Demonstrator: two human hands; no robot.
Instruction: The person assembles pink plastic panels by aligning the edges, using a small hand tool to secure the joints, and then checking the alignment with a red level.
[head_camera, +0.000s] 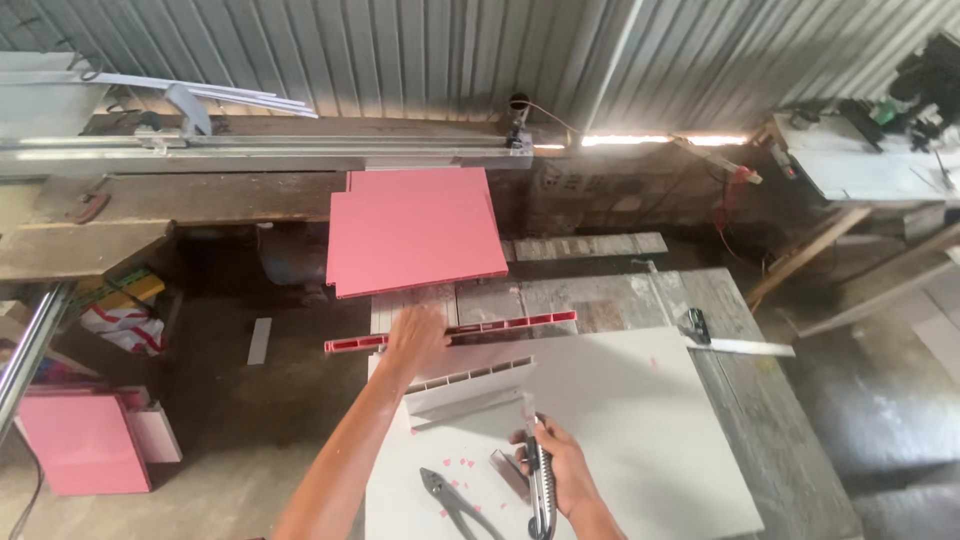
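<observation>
While dusty, corrugated-walled workshop bench (740, 400)

- A rough workshop; corrugated metal sheet walls (420, 50) enclose it
- A long sliding-table saw bench (260, 150) runs along the back; a worn wooden worktable (740, 400) stands in front
- Pink panels (415, 230) lie stacked; more pink offcuts (85, 440) lean on the dusty concrete floor (250, 420)
- Pliers (450, 500) lie on a white board (640, 420)
</observation>
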